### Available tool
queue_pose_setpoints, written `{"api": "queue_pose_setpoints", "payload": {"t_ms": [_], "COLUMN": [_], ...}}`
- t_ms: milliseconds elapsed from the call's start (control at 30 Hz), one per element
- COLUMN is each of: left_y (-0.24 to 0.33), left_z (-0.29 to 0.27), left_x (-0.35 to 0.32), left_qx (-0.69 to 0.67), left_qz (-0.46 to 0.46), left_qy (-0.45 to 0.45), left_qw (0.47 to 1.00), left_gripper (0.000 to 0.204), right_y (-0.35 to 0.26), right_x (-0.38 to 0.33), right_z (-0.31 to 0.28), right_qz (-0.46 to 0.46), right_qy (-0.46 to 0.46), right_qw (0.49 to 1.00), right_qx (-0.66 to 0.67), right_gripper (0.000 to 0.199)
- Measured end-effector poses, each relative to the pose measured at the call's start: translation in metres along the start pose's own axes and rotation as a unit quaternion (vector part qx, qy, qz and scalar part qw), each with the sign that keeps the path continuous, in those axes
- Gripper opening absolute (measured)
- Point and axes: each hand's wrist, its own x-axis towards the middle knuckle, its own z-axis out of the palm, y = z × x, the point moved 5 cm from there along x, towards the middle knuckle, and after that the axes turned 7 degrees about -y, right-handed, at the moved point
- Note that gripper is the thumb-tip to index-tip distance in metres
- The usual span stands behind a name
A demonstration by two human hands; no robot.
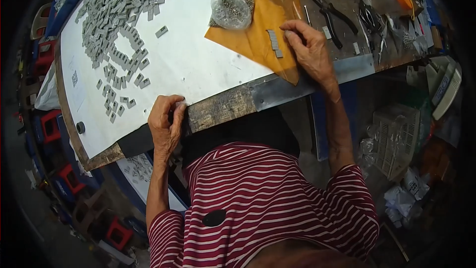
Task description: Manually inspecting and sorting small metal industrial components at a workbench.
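Note:
My left hand (167, 121) is at the front edge of the white-covered table, fingers curled and thumb brought toward them; whatever they may pinch is too small to make out. My right hand (312, 52) hovers over the right part of an orange-yellow sheet (238, 44), thumb and forefinger drawn close together, their tips hiding anything between. Just left of those fingertips lies a short row of small grey rectangular pieces (273, 40). A clear plastic bag of tiny metal parts (231, 11) rests on the sheet's left side.
A large heap of grey rectangular pieces (114, 10) covers the far left, with loose ones (118, 87) nearer. Black-handled pliers (329, 17) and other tools lie at the right. A small black ring (80, 127) sits near the left edge. Red stools (50, 125) stand beyond the table.

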Motion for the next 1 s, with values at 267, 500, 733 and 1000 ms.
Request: {"api": "queue_pose_setpoints", "payload": {"t_ms": [267,500,733,1000], "left_y": [-0.003,-0.005,-0.012,-0.02], "left_z": [0.0,-0.002,-0.011,-0.042], "left_x": [0.001,-0.002,0.003,0.08], "left_qx": [-0.019,-0.075,-0.156,0.044], "left_qz": [-0.005,0.008,0.014,0.062], "left_qy": [0.003,0.039,0.055,0.17], "left_qw": [1.0,0.996,0.986,0.983], "left_gripper": [0.01,0.008,0.006,0.01], "right_y": [-0.013,-0.018,-0.031,-0.04], "right_x": [0.01,0.016,0.014,0.015], "right_z": [0.014,0.017,0.024,0.027], "right_qz": [-0.117,-0.173,-0.206,-0.206], "right_qy": [-0.004,-0.011,-0.05,-0.074], "right_qw": [0.973,0.959,0.932,0.925], "right_qx": [-0.2,-0.225,-0.293,-0.311], "right_gripper": [0.011,0.009,0.007,0.008]}}
